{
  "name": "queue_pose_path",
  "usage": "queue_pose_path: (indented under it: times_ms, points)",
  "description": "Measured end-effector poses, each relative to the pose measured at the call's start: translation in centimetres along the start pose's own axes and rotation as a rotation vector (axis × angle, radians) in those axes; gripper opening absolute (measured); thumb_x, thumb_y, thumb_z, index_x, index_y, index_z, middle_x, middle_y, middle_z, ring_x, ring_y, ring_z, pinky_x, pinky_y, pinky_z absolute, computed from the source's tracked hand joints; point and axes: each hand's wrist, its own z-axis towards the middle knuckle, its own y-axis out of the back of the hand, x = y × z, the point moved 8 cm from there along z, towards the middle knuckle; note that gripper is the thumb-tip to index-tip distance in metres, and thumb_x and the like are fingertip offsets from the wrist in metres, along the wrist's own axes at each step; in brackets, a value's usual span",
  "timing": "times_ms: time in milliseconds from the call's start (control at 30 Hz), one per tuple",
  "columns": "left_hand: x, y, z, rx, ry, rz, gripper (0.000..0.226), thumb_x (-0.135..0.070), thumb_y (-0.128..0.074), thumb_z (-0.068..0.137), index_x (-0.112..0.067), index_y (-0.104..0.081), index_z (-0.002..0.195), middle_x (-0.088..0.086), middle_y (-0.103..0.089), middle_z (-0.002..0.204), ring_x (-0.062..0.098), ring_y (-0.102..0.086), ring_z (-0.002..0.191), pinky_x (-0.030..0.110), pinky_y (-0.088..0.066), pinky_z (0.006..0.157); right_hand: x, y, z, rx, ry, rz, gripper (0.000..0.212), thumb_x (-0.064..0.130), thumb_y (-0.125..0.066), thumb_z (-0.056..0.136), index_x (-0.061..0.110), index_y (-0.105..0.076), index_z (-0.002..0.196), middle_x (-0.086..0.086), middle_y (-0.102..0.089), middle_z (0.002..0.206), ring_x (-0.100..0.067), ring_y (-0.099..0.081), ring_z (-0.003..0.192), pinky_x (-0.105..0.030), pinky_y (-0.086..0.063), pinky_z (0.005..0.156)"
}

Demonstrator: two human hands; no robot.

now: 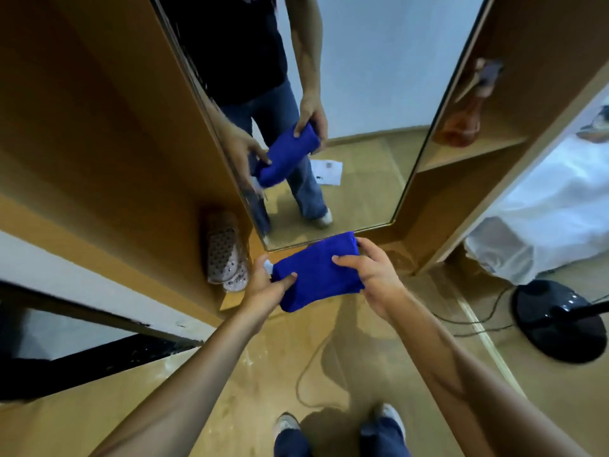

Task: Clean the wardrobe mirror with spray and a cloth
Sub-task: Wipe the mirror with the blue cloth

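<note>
A folded blue cloth (316, 272) is held between both hands in front of the lower edge of the wardrobe mirror (362, 103). The left hand (267, 285) pinches the cloth's near left corner, thumb lying on top; something small and white (268, 266) shows at this hand just beside the cloth, too little of it visible to tell what it is. The right hand (369, 268) grips the cloth's right side, fingers curled over its top face and far edge. The mirror reflects the same hands and cloth. A pair of perforated slippers (224, 252) lies on the floor to the left of the mirror. An orange spray bottle (461, 123) stands on a wardrobe shelf (474, 153) on the far right. A black fan base (557, 319) sits on the floor at right
</note>
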Motion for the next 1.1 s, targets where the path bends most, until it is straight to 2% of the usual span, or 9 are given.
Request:
queue_pose_path:
  times_ms: [100, 167, 267, 367, 467, 600, 800, 900, 1100]
  points:
    - [-7.0, -1.7, -4.2, -0.069, -0.333, 0.163, 0.076, -0.041, -0.066, 0.087, -0.028, -0.024, 0.15, -0.008, -0.029, 0.149, 0.01, -0.026, 0.14, 0.036, -0.027, 0.115, 4.9, 0.8, -1.2, 0.04, 0.059, -0.094, 0.033, 0.001, -0.068, 0.082, 0.012, -0.061, 0.112, -0.007, -0.072, 0.096, -0.024, -0.07, 0.085, -0.03, -0.056, 0.061]
    - [-11.7, -4.0, -7.4, 0.006, -0.525, 0.242, 0.083, -0.058, -0.064, 0.08, -0.033, -0.025, 0.149, -0.017, -0.022, 0.148, 0.0, -0.017, 0.139, 0.028, -0.021, 0.114, 8.3, 1.5, -1.8, 0.08, 0.082, -0.146, 0.036, 0.005, -0.07, 0.081, 0.015, -0.061, 0.114, -0.009, -0.071, 0.102, -0.027, -0.07, 0.092, -0.04, -0.06, 0.076]
    - [-16.8, -7.5, -10.5, 0.064, -0.744, 0.421, 0.104, -0.075, -0.061, 0.068, -0.034, -0.014, 0.152, -0.015, -0.009, 0.158, 0.005, -0.01, 0.146, 0.033, -0.019, 0.118, 12.9, 2.5, -2.5, 0.135, 0.11, -0.209, 0.042, 0.016, -0.072, 0.081, 0.02, -0.059, 0.121, -0.008, -0.069, 0.112, -0.028, -0.066, 0.104, -0.045, -0.057, 0.087]
    - [-20.9, -8.7, -12.0, -0.093, -0.851, 0.471, 0.093, -0.078, -0.042, 0.078, -0.036, -0.004, 0.153, -0.014, -0.009, 0.156, 0.013, -0.015, 0.144, 0.041, -0.025, 0.117, 17.3, 2.7, -3.9, 0.23, 0.125, -0.177, 0.053, 0.05, -0.07, 0.08, 0.024, -0.058, 0.124, -0.006, -0.068, 0.118, -0.024, -0.065, 0.107, -0.042, -0.057, 0.085]
    - [-24.4, -8.3, -12.8, -0.132, -0.859, 0.285, 0.086, -0.081, -0.036, 0.079, -0.045, -0.002, 0.15, -0.011, -0.02, 0.15, 0.011, -0.029, 0.137, 0.037, -0.031, 0.114, 21.4, 2.2, -5.7, 0.345, 0.198, -0.16, 0.06, 0.063, -0.061, 0.081, 0.019, -0.061, 0.121, -0.009, -0.072, 0.109, -0.023, -0.068, 0.103, -0.035, -0.057, 0.077]
    - [-28.3, -7.2, -13.5, -0.076, -0.832, -0.018, 0.094, -0.087, -0.032, 0.072, -0.041, -0.011, 0.151, -0.013, -0.029, 0.144, -0.021, -0.03, 0.124, 0.004, -0.031, 0.099, 25.5, 0.8, -7.7, 0.507, 0.349, -0.16, 0.044, 0.029, -0.073, 0.082, 0.009, -0.062, 0.12, -0.004, -0.072, 0.1, -0.017, -0.069, 0.093, -0.026, -0.053, 0.075]
    - [-31.8, -4.9, -14.5, -0.031, -0.657, -0.293, 0.07, -0.073, -0.031, 0.079, -0.034, -0.043, 0.136, -0.009, -0.052, 0.136, 0.007, -0.052, 0.12, 0.027, -0.043, 0.1, 29.7, -0.2, -8.1, 0.409, 0.525, -0.111, 0.009, 0.002, -0.058, 0.09, 0.005, -0.065, 0.096, -0.006, -0.067, 0.082, -0.017, -0.064, 0.076, -0.026, -0.051, 0.066]
    - [-34.0, -2.3, -14.8, -0.08, -0.572, -0.433, 0.05, -0.069, -0.034, 0.085, -0.035, -0.054, 0.116, -0.009, -0.064, 0.12, 0.013, -0.061, 0.11, 0.039, -0.051, 0.096, 31.8, 0.4, -7.8, 0.255, 0.536, 0.004, 0.02, 0.001, -0.048, 0.09, 0.013, -0.062, 0.081, 0.0, -0.059, 0.07, -0.016, -0.053, 0.07, -0.027, -0.042, 0.062]
    - [-37.7, 0.6, -15.4, 0.015, -0.626, -0.479, 0.025, -0.037, -0.054, 0.095, -0.02, -0.061, 0.112, 0.002, -0.074, 0.104, 0.017, -0.072, 0.09, 0.032, -0.059, 0.068, 36.9, -0.3, -9.1, 0.162, 0.691, 0.01, 0.033, 0.001, -0.042, 0.097, 0.027, -0.062, 0.101, -0.006, -0.069, 0.099, -0.029, -0.065, 0.078, -0.039, -0.055, 0.059]
